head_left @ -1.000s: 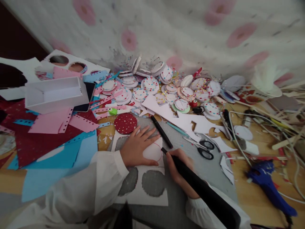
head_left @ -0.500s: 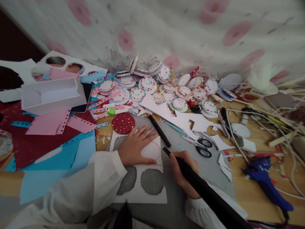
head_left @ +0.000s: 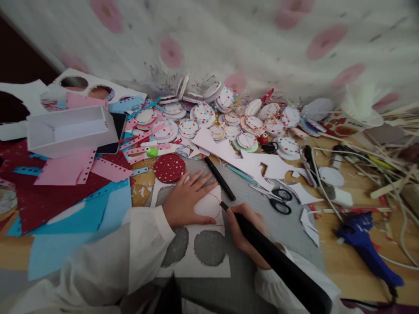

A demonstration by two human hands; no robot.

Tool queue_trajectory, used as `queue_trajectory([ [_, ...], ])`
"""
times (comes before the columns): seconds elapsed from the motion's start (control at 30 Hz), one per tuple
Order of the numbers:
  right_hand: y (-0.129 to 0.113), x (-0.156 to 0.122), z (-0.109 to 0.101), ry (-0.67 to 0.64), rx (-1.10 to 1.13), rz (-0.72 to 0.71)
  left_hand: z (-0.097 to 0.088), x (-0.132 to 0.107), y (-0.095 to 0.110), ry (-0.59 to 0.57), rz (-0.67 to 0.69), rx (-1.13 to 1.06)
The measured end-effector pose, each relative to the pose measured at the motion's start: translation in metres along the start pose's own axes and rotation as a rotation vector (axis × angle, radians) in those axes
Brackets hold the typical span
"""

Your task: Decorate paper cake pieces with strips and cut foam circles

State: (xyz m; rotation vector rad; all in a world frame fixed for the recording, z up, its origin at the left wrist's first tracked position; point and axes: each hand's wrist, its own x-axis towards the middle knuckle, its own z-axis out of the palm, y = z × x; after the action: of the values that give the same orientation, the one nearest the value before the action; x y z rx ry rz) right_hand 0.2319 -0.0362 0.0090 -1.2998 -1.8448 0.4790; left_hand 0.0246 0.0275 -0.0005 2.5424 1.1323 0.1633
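Observation:
My left hand (head_left: 186, 198) lies flat with fingers spread on a white sheet (head_left: 193, 271), which has ragged round holes cut in it. Beside the thumb, a red circle outline is drawn on an uncut part of the sheet. My right hand (head_left: 247, 231) grips a long, thick black pen-shaped tool (head_left: 278, 255); its narrow end meets the sheet at the circle's right edge, though contact is hard to make out. Just beyond my left fingertips sits a dark red starred disc (head_left: 169, 168). A slim black pen (head_left: 220, 179) rests between the two hands' far sides.
Black-handled scissors (head_left: 280, 201) and white offcuts (head_left: 309, 227) lie right of the grey mat (head_left: 262, 288). Farther right are a blue glue gun (head_left: 366, 248) and white cable. Decorated discs (head_left: 203, 114) crowd the back. An open white box (head_left: 70, 131) and coloured paper (head_left: 81, 255) occupy the left.
My right hand has moved slightly left with the black tool, bringing its tip from beside the sheet to the red circle's edge. My left hand stays in place.

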Motion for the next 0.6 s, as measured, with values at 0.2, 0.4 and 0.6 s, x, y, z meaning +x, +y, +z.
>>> queue_trajectory([
  [0.2,0.002,-0.003,0.007,0.017,-0.022,0.028,0.001,0.001,0.0,-0.001,-0.001,-0.007],
  [0.4,0.001,-0.002,0.003,0.04,-0.002,-0.018,0.0,0.0,0.0,-0.004,-0.001,-0.003],
  [0.6,-0.003,-0.001,-0.005,0.13,-0.017,-0.026,0.001,0.0,-0.001,-0.001,0.002,0.007],
])
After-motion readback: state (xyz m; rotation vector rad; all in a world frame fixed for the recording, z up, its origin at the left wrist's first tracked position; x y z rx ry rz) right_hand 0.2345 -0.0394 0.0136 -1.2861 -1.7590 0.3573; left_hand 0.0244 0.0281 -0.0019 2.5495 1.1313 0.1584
